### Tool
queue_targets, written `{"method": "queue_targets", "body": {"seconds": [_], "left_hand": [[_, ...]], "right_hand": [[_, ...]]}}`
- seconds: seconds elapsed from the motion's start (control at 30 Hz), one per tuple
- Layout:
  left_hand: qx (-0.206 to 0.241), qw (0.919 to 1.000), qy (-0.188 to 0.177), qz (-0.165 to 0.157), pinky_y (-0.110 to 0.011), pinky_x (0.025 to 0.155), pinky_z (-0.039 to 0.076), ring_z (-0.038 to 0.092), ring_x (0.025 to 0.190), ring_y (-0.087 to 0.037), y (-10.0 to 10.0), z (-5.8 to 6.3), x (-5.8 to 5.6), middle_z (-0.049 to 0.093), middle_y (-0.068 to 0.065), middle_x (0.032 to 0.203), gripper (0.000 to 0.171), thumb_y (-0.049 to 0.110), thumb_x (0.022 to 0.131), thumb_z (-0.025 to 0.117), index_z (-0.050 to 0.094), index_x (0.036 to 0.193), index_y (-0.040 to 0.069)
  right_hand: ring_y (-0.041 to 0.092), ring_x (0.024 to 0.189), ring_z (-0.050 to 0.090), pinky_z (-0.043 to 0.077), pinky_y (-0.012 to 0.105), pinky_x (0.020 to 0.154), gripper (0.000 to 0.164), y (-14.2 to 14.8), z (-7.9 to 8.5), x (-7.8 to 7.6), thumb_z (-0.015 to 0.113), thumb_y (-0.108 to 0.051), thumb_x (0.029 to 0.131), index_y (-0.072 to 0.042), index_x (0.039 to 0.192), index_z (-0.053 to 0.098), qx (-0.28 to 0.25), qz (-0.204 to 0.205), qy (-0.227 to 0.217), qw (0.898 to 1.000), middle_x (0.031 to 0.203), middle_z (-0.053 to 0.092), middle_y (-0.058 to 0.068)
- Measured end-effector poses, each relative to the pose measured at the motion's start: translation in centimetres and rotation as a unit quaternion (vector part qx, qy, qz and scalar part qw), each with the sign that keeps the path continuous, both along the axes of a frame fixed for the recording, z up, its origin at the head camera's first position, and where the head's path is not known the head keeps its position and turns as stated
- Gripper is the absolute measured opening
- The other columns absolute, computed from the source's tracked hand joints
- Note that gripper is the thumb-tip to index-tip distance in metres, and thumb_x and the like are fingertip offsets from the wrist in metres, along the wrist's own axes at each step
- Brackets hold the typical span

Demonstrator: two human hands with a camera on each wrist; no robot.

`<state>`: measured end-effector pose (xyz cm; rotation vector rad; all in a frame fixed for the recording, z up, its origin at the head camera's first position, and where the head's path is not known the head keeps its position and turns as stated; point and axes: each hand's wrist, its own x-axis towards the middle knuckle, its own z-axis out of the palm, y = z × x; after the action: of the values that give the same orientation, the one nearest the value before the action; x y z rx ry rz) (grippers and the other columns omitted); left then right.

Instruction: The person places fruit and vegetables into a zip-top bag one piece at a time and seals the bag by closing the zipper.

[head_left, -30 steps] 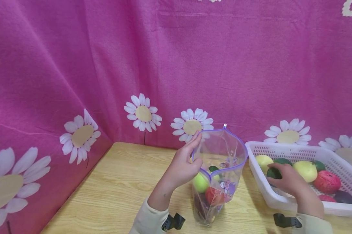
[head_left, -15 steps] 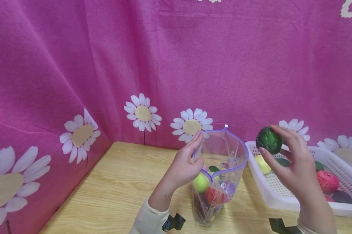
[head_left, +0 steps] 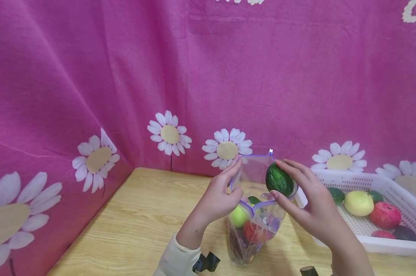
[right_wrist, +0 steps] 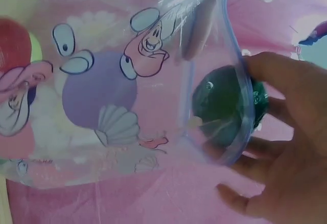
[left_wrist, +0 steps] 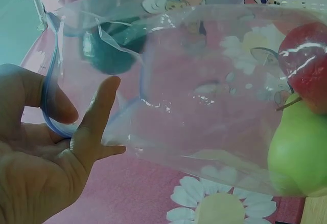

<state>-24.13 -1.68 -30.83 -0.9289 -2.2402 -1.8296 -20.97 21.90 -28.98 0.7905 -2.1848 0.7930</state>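
Cloth (head_left: pixel 90 76) in deep pink, printed with white daisies, hangs as a backdrop across the whole back of the scene and folds round the left side, where it meets the edge of a pale wooden worktop (head_left: pixel 139 222) with a visible grain.

Near the middle of that worktop a clear zip bag (head_left: pixel 253 226) stands upright, its purple-edged mouth held wide. The left hand (head_left: pixel 218 197) pinches the near left rim of the mouth, thumb on one side of the plastic and fingers (left_wrist: pixel 94 116) on the other. Inside the bag lie a light green apple (head_left: pixel 238 216) and a red fruit (head_left: pixel 253 232), low down; cartoon prints show on the plastic.

The right hand (head_left: pixel 309 207) holds a dark green round fruit (head_left: pixel 279 179) between thumb and curled fingers (head_left: pixel 291 168), right at the bag's open mouth, against the right rim. From the wrist views it shows through the plastic, just inside the top.

To the right, touching nothing but the worktop, a white slotted basket (head_left: pixel 367 239) holds more fruit: green, yellow, red and dark pieces.
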Motion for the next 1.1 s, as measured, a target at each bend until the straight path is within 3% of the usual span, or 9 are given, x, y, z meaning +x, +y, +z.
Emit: {"method": "queue_targets", "body": {"seconds": [0.1, 0.17, 0.27, 0.4, 0.63, 0.7, 0.87, 0.97, 1.1], "left_hand": [[0.001, 1.0000, -0.001, 0.000, -0.020, 0.058, 0.041, 0.018, 0.150, -0.006, 0.0, 0.0, 0.0, 0.019, 0.007, 0.167, 0.072, -0.006, 0.088, 0.048, 0.030, 0.158, 0.002], [0.001, 1.0000, 0.001, 0.003, -0.017, 0.070, 0.044, 0.018, 0.151, -0.006, 0.1, 0.1, 0.0, 0.019, 0.007, 0.167, 0.072, -0.005, 0.088, 0.049, 0.031, 0.157, 0.002], [0.002, 1.0000, 0.003, 0.003, -0.018, 0.063, 0.042, 0.018, 0.151, -0.007, 0.1, 0.1, -0.1, 0.020, 0.006, 0.167, 0.072, -0.005, 0.087, 0.049, 0.031, 0.157, 0.001], [-0.001, 1.0000, 0.004, 0.006, -0.020, 0.063, 0.043, 0.017, 0.151, -0.007, 0.0, 0.0, -0.1, 0.019, 0.005, 0.167, 0.073, -0.005, 0.087, 0.049, 0.031, 0.157, 0.001], [-0.004, 0.9998, -0.001, 0.020, -0.018, 0.090, 0.042, 0.019, 0.151, -0.008, -0.1, 0.0, -0.2, 0.020, 0.006, 0.167, 0.074, -0.005, 0.086, 0.050, 0.032, 0.157, 0.002], [0.001, 0.9998, -0.004, 0.022, -0.018, 0.079, 0.047, 0.020, 0.151, -0.010, -0.2, 0.0, -0.3, 0.020, 0.005, 0.167, 0.074, -0.006, 0.086, 0.050, 0.032, 0.157, 0.003], [0.028, 0.9992, 0.010, 0.028, -0.018, 0.049, 0.039, 0.028, 0.149, -0.015, -0.2, -0.1, -0.5, 0.020, 0.001, 0.168, 0.074, -0.010, 0.086, 0.050, 0.032, 0.157, 0.002], [0.048, 0.9984, 0.015, 0.026, -0.018, 0.045, 0.039, 0.037, 0.144, -0.021, -0.1, -0.2, -0.7, 0.017, 0.004, 0.168, 0.077, -0.013, 0.085, 0.048, 0.030, 0.158, 0.003], [0.055, 0.9980, 0.007, 0.030, -0.017, 0.048, 0.045, 0.053, 0.125, -0.023, -0.2, -0.2, -0.8, 0.015, 0.006, 0.168, 0.079, -0.013, 0.084, 0.049, 0.030, 0.158, 0.005]], "right_hand": [[0.038, 0.128, 0.055, 0.044, 0.041, 0.107, 0.069, 0.2, -0.1, 0.1, 0.083, -0.005, 0.080, -0.020, 0.144, 0.059, 0.013, -0.013, -0.010, 1.000, 0.145, 0.055, 0.010], [0.041, 0.127, 0.055, 0.046, 0.057, 0.102, 0.063, 0.4, -0.1, 0.1, 0.080, -0.005, 0.083, -0.018, 0.141, 0.062, 0.019, -0.016, -0.016, 1.000, 0.145, 0.054, 0.011], [0.043, 0.126, 0.055, 0.045, 0.068, 0.096, 0.053, 0.5, -0.1, 0.1, 0.078, -0.005, 0.085, -0.016, 0.136, 0.065, 0.030, -0.014, -0.020, 0.999, 0.144, 0.055, 0.014], [0.042, 0.125, 0.055, 0.044, 0.068, 0.096, 0.043, 0.4, -0.1, 0.0, 0.076, -0.006, 0.088, -0.014, 0.130, 0.069, 0.039, -0.010, -0.021, 0.999, 0.142, 0.056, 0.015], [0.051, 0.131, 0.046, 0.039, 0.077, 0.094, 0.031, 0.5, -0.1, 0.2, 0.074, -0.011, 0.091, -0.018, 0.121, 0.071, 0.034, -0.022, -0.044, 0.998, 0.151, 0.045, 0.020], [0.053, 0.132, 0.043, 0.037, 0.078, 0.093, 0.027, 0.7, -0.1, 0.2, 0.072, -0.014, 0.093, -0.017, 0.120, 0.071, 0.034, -0.033, -0.059, 0.997, 0.151, 0.043, 0.023], [0.040, 0.117, 0.058, 0.046, 0.065, 0.092, 0.024, 1.0, -0.2, 0.3, 0.057, -0.025, 0.104, -0.010, 0.116, 0.072, 0.056, -0.078, -0.111, 0.989, 0.126, 0.062, 0.015], [0.023, 0.099, 0.063, 0.056, 0.046, 0.081, 0.029, 0.8, -0.3, 0.2, 0.051, -0.026, 0.107, -0.008, 0.115, 0.072, 0.061, -0.091, -0.136, 0.985, 0.106, 0.067, 0.003], [0.016, 0.091, 0.060, 0.056, 0.028, 0.068, 0.034, -0.1, -0.5, -0.1, 0.056, -0.024, 0.104, -0.001, 0.127, 0.068, 0.036, -0.077, -0.150, 0.985, 0.107, 0.065, 0.003]]}}
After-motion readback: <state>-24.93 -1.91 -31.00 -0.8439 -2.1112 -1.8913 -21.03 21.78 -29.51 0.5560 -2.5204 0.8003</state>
